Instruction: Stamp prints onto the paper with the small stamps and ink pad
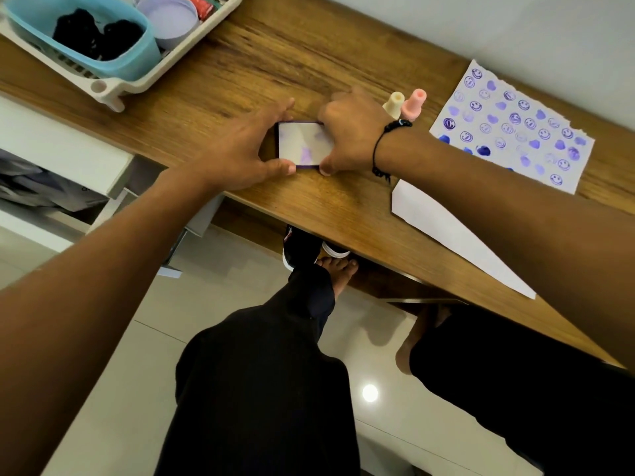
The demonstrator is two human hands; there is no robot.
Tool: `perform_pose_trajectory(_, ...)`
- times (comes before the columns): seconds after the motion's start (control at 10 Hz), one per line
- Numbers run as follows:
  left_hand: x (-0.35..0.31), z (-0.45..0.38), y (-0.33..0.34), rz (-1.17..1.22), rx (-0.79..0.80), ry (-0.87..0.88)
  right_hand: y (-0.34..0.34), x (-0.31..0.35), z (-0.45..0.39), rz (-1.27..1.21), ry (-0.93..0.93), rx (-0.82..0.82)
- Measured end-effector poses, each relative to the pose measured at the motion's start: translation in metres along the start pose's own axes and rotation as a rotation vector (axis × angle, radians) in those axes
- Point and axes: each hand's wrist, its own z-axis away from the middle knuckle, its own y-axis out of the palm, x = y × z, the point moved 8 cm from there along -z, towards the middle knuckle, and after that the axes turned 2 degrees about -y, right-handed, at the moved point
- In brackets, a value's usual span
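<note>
A small rectangular ink pad [301,143] with a pale, purple-smeared top lies on the wooden desk [275,56]. My left hand [240,149] grips its left side between thumb and fingers. My right hand [350,132] grips its right side. Just behind my right wrist stand two small stamps, a cream stamp [393,104] and a pink stamp [414,104]. To the right lies a torn paper [515,128] covered with several purple smiley and heart prints. A blank white sheet [446,228] lies nearer the desk's front edge, partly under my right forearm.
A white rack [113,84] at the back left holds a blue tub [103,60] with dark items and a lilac round container [171,18]. A white drawer unit [62,159] stands left of the desk. My legs and feet are below the desk edge.
</note>
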Motion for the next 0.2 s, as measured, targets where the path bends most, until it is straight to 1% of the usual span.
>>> perform_pose_trajectory(0.1, -0.0015, 0.001, 0.0001, 0.008, -0.014, 0.007, 0.002, -0.0011, -0.0008, 0.019, 0.001, 0.014)
perform_pose_trajectory(0.2, -0.006, 0.0019, 0.0005, 0.014, 0.056, 0.004, 0.0002, -0.006, 0.0085, -0.011, 0.038, 0.012)
